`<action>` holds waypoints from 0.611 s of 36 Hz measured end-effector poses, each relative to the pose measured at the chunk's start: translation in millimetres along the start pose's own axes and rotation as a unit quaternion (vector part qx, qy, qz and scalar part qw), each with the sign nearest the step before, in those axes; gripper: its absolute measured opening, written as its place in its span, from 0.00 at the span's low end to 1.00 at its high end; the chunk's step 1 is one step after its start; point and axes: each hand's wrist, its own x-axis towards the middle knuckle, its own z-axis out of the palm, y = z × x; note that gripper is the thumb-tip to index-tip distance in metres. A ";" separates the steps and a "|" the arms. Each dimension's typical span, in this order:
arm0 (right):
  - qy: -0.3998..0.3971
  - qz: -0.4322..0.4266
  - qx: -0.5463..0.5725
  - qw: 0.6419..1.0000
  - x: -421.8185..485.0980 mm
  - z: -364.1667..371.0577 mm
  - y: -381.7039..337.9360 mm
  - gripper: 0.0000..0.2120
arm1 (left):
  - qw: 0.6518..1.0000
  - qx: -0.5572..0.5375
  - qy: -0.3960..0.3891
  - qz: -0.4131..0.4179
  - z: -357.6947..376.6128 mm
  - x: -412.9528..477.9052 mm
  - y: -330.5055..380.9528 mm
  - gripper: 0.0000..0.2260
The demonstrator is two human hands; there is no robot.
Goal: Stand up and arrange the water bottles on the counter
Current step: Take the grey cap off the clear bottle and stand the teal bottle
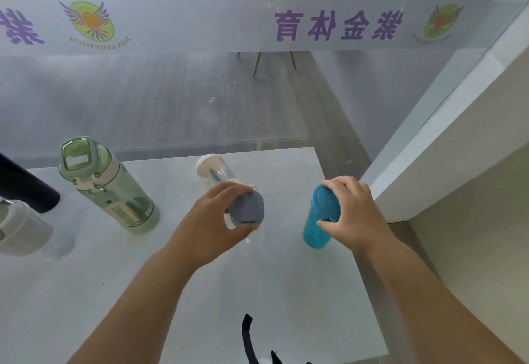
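White table point(286, 283). At ten o'clock stands a tall green bottle point(114, 191). At centre, the left hand point(211, 220) grips a clear bottle point(217, 173) by its grey end. At three o'clock, the right hand point(355, 214) clasps a teal bottle point(315, 232) at its lid. Smooth rigid plastic, probably light: grasp around the body.

White surface point(229, 292) carrying six bottles.
A green bottle point(108, 189) stood left of centre, a clear bottle point(213, 170) at the far middle with a grey-lidded bottle point(247, 209) just in front, a blue bottle point(316, 232) near the right edge; a black bottle point(25, 186) and a pale bottle point(20, 229) sat at the left edge.
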 end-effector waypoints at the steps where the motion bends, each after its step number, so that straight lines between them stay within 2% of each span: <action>1: -0.005 -0.004 -0.002 1.000 1.2 0.9 0.3 0.31 | 1.000 -0.003 -0.015 0.000 1.8 -0.9 -0.7 0.25; 9: -0.043 -0.016 0.016 0.999 1.8 2.9 5.4 0.34 | 0.999 -0.025 -0.035 -0.013 9.2 -6.7 -2.6 0.26; 15: -0.079 -0.015 0.052 0.995 -1.4 -1.1 4.2 0.37 | 0.998 -0.026 -0.049 -0.032 9.0 -7.8 -1.4 0.23; 22: -0.082 -0.005 0.072 0.994 -2.1 -5.8 5.4 0.33 | 0.996 -0.054 -0.035 -0.059 7.0 -7.5 1.7 0.18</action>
